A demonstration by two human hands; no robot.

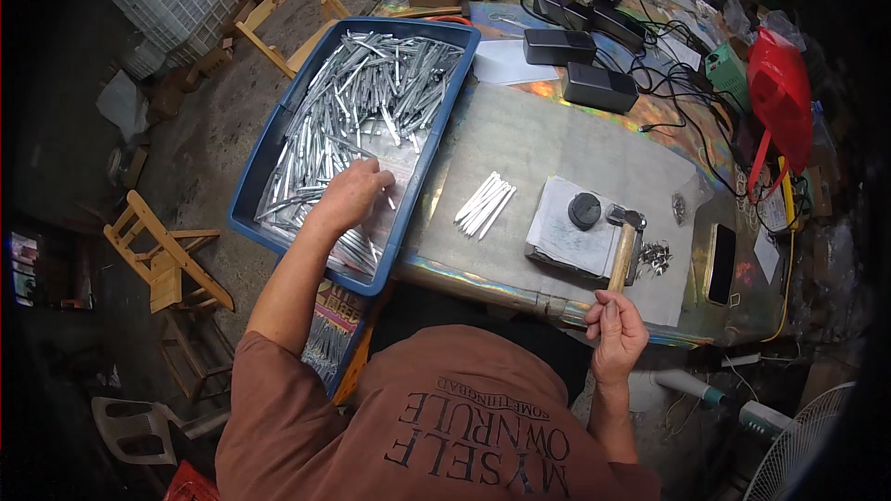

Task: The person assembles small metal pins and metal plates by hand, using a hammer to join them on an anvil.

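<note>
My left hand (355,191) is inside a blue plastic tray (461,65), its fingers curled together low over the tray's bottom. Whatever they pinch is hidden; a small silvery bit shows beside the fingertips. Around it lie a great many thin silvery metal strips (339,102), heaped at the tray's far end. My right hand (618,331) grips the end of a wooden-handled hammer (623,255). The hammer's head lies by the far right edge of a paper-topped block (557,239). A round black piece (584,211) sits on that block.
Several pale strips (485,206) lie side by side between tray and block. Small metal bits (655,257) are scattered right of the block, near a phone (719,264). Black boxes (599,87) with tangled cables and a red bag (780,97) occupy the far right.
</note>
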